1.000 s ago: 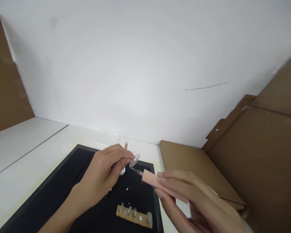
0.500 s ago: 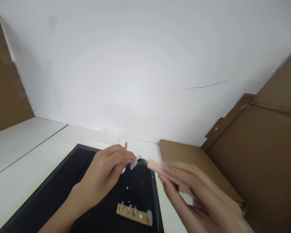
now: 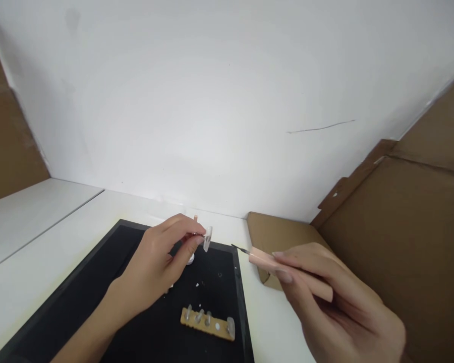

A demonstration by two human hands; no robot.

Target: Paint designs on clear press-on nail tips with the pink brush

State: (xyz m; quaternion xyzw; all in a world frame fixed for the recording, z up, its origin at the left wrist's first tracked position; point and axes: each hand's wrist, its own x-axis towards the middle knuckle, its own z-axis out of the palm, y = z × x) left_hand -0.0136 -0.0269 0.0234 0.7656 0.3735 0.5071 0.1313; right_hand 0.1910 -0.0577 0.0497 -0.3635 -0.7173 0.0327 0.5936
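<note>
My left hand (image 3: 157,252) is closed in a pinch over the black mat. Its thumb and fingertips grip a small clear piece, apparently a nail tip (image 3: 208,239), which sticks out to the right. In my right hand (image 3: 333,287) is a thin brush (image 3: 263,258) with a pale pink handle and a fine dark tip pointing left. A gap separates the brush tip from the clear piece. Below them, a tan strip (image 3: 208,325) carries several similar clear pieces on the mat. One white spot shows on the strip.
The black mat (image 3: 151,333) lies on a white table (image 3: 272,322). A pink stick (image 3: 195,218) and a white round object (image 3: 190,259) show partly behind my left hand. A cardboard box (image 3: 283,234) stands at the back right, beside a brown cardboard wall (image 3: 408,222).
My right hand has drawn the brush rightward, off the clear piece it was at. The left hand has shifted slightly up and left, turning the piece more upright.
</note>
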